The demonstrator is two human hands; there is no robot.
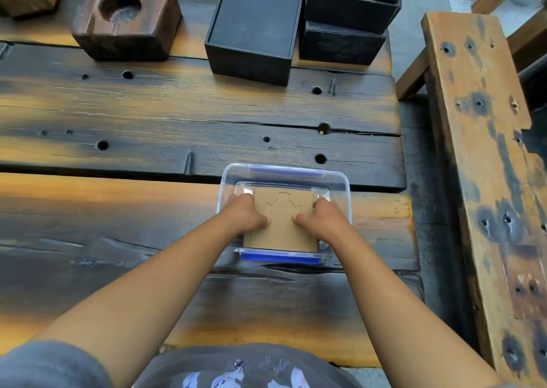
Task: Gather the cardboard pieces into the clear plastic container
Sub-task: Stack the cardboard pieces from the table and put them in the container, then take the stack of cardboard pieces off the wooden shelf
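Cardboard stack going into the clear plastic container.
We pinch it with left hand and right hand, fingers curled on opposite edges, to keep pieces squared.

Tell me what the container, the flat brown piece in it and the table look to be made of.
Container: clear, glossy plastic, apparently; the tabletop shows through its walls, and it has blue clips.
Flat brown piece: matte cardboard by its look, with thin cut outlines on its face.
Table: weathered wood planks, dark-stained, showing grain, cracks and holes.
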